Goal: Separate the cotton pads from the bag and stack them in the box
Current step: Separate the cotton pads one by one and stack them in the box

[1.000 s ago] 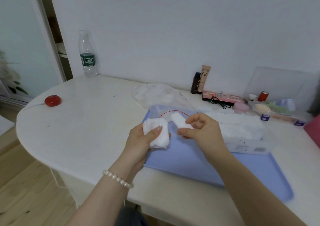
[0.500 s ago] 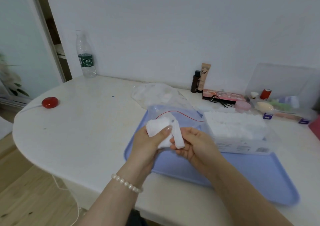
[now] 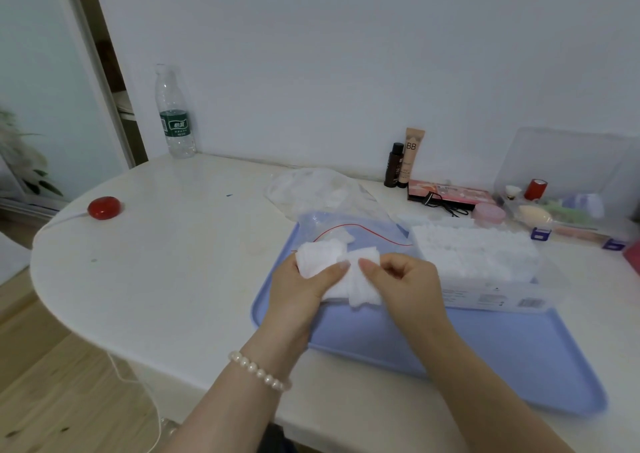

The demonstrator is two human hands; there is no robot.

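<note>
My left hand [image 3: 304, 286] grips a clump of cotton pads [image 3: 320, 258] over the tray [image 3: 485, 348]; my right hand [image 3: 401, 282] pinches one pad [image 3: 362, 284], probably peeling it free. Next: stack it in the box [image 3: 485, 272].

Arms: we see both bare to the elbow, no sleeves.
Left wrist: we see a pearl bracelet [image 3: 259, 375], one strand of round white beads.
Nails: we see them short, glossy.

The beige tube [image 3: 410, 156] by the wall reads "BB"; other labels are illegible.
</note>
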